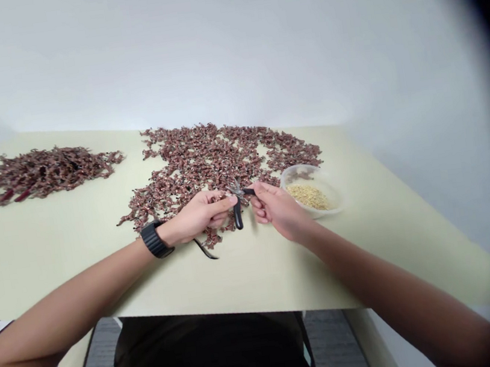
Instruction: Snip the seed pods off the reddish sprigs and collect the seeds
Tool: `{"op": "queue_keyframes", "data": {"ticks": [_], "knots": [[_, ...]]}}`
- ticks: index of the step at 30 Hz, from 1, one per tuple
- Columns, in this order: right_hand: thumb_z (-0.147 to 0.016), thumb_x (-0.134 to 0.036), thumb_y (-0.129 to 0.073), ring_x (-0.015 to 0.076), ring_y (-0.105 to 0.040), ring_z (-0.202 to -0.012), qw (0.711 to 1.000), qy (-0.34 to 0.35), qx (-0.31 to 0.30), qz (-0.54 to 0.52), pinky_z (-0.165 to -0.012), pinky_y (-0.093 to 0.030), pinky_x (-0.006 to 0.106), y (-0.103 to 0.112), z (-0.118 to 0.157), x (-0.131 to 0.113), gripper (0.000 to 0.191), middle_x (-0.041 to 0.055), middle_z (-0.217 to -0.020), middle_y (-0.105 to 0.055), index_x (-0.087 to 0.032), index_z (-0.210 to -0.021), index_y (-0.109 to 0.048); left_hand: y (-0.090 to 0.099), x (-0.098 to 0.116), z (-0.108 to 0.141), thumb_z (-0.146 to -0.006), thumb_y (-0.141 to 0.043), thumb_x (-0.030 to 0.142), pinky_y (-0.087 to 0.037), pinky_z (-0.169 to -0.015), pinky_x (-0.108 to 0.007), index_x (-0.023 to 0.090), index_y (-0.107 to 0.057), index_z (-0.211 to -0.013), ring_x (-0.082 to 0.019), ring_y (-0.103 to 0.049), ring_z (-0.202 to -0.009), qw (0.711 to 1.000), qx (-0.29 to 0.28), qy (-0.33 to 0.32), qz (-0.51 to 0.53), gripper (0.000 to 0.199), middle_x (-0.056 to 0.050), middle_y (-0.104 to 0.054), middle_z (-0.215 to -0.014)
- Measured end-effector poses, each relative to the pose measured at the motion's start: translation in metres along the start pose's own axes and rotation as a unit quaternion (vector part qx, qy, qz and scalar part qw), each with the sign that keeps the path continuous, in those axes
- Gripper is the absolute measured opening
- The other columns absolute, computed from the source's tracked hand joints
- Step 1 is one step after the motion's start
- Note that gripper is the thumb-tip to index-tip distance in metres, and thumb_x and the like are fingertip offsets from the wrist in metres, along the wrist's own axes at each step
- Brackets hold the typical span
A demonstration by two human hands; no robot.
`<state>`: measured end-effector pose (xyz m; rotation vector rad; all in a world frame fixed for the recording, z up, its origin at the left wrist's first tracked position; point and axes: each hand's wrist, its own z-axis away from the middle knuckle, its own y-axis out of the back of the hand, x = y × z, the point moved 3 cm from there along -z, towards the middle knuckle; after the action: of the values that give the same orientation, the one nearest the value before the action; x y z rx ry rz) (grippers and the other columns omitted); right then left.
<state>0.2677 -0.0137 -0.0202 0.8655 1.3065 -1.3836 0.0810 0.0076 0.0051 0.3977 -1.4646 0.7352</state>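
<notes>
Left hand [197, 215] curled round black-handled pliers [236, 203], fingers [220, 202] closed on grip; right hand [278, 210] w/ thumb, forefinger pressed together by tool's tip (pinched bit too small to tell). Reddish-brown dried sprigs [205, 161] spread beneath, 2nd heap [45, 172] far left on pale green tabletop [80, 279]; clear plastic bowl [310, 177] at right holding small pile of pale grains [308, 197], far less than 2 heaps.

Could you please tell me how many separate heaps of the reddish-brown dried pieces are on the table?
2. A smaller heap lies at the far left of the table; a larger, sprawling one spreads across its middle. No others seem hidden.
</notes>
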Motion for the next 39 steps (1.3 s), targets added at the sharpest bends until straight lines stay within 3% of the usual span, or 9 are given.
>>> {"op": "queue_keyframes", "data": {"ticks": [2,4,7,10,15,23,28,32,39], "knots": [[-0.089,-0.064,-0.062,0.0123,-0.05,-0.067,0.994,0.045,0.027,0.099,-0.052,-0.045,0.022,-0.001,0.001,-0.001,0.044,-0.0009,-0.082,-0.051,-0.024,-0.107,-0.06,-0.008,0.0,0.002,-0.091,-0.066,0.052,-0.019,-0.048,-0.022,0.019,-0.044,-0.076,-0.005,-0.021,-0.048,1.0,-0.004,0.004,-0.007,0.043,0.008,-0.027,-0.057],[-0.091,-0.064,-0.059,0.0166,-0.058,-0.089,0.973,0.086,0.032,0.212,-0.07,-0.055,0.028,-0.003,0.005,-0.005,0.05,0.0059,-0.108,-0.058,-0.025,-0.122,-0.059,-0.013,-0.001,0.003,-0.091,-0.065,0.054,-0.021,-0.047,-0.021,0.019,-0.044,-0.078,-0.005,-0.022,-0.048,1.0,0.014,0.001,-0.022,0.043,0.008,-0.029,-0.057],[-0.088,-0.061,-0.065,0.0229,-0.056,-0.114,0.934,0.128,0.013,0.333,-0.088,-0.055,0.037,-0.005,0.012,-0.01,0.069,0.0126,-0.141,-0.045,-0.028,-0.144,-0.045,-0.015,-0.002,0.005,-0.092,-0.063,0.057,-0.022,-0.045,-0.02,0.019,-0.044,-0.079,-0.006,-0.025,-0.047,0.997,0.048,-0.011,-0.052,0.044,0.008,-0.032,-0.056],[-0.079,-0.058,-0.075,0.0269,-0.056,-0.117,0.907,0.138,-0.005,0.397,-0.089,-0.055,0.042,-0.007,0.016,-0.009,0.091,0.0155,-0.149,-0.036,-0.032,-0.154,-0.031,-0.015,-0.002,0.006,-0.092,-0.061,0.059,-0.025,-0.044,-0.02,0.019,-0.045,-0.079,-0.006,-0.031,-0.046,0.993,0.076,-0.015,-0.086,0.045,0.007,-0.039,-0.056],[-0.078,-0.057,-0.076,0.0314,-0.057,-0.117,0.863,0.154,0.0,0.481,-0.094,-0.051,0.049,-0.008,0.02,-0.013,0.091,0.0157,-0.14,-0.043,-0.032,-0.154,-0.032,-0.015,0.0,0.008,-0.09,-0.063,0.059,-0.027,-0.043,-0.019,0.017,-0.054,-0.084,-0.006,-0.033,-0.046,0.988,0.095,-0.021,-0.117,0.044,0.006,-0.043,-0.057],[-0.097,-0.048,-0.054,0.0297,-0.056,-0.115,0.817,0.217,-0.01,0.534,-0.098,-0.044,0.045,-0.015,0.023,-0.018,0.04,0.0135,-0.121,-0.058,-0.022,-0.127,-0.048,-0.015,0.003,0.008,-0.087,-0.069,0.055,-0.025,-0.043,-0.019,0.017,-0.058,-0.089,-0.005,-0.029,-0.046,0.991,0.094,-0.02,-0.089,0.039,0.008,-0.037,-0.054],[-0.102,-0.049,-0.043,0.0269,-0.058,-0.096,0.814,0.214,0.003,0.54,-0.082,-0.044,0.039,-0.019,0.023,-0.017,0.028,0.0102,-0.101,-0.061,-0.022,-0.105,-0.048,-0.013,0.003,0.009,-0.088,-0.068,0.056,-0.026,-0.042,-0.019,0.017,-0.063,-0.092,-0.006,-0.031,-0.045,0.987,0.109,-0.026,-0.116,0.04,0.007,-0.039,-0.053],[-0.102,-0.049,-0.042,0.0252,-0.056,-0.09,0.813,0.211,0.008,0.543,-0.077,-0.041,0.036,-0.017,0.023,-0.017,0.028,0.0083,-0.095,-0.06,-0.022,-0.099,-0.048,-0.011,0.004,0.01,-0.089,-0.066,0.054,-0.032,-0.043,-0.019,0.015,-0.066,-0.094,-0.007,-0.041,-0.047,0.976,0.126,-0.039,-0.176,0.04,0.002,-0.055,-0.06],[-0.102,-0.052,-0.043,0.0204,-0.054,-0.079,0.852,0.179,-0.013,0.491,-0.07,-0.036,0.032,-0.018,0.022,-0.016,0.03,0.0036,-0.088,-0.061,-0.022,-0.098,-0.051,-0.01,0.005,0.011,-0.091,-0.065,0.05,-0.036,-0.044,-0.018,0.015,-0.065,-0.09,-0.007,-0.048,-0.048,0.963,0.153,-0.068,-0.209,0.035,0.0,-0.06,-0.064]]}}
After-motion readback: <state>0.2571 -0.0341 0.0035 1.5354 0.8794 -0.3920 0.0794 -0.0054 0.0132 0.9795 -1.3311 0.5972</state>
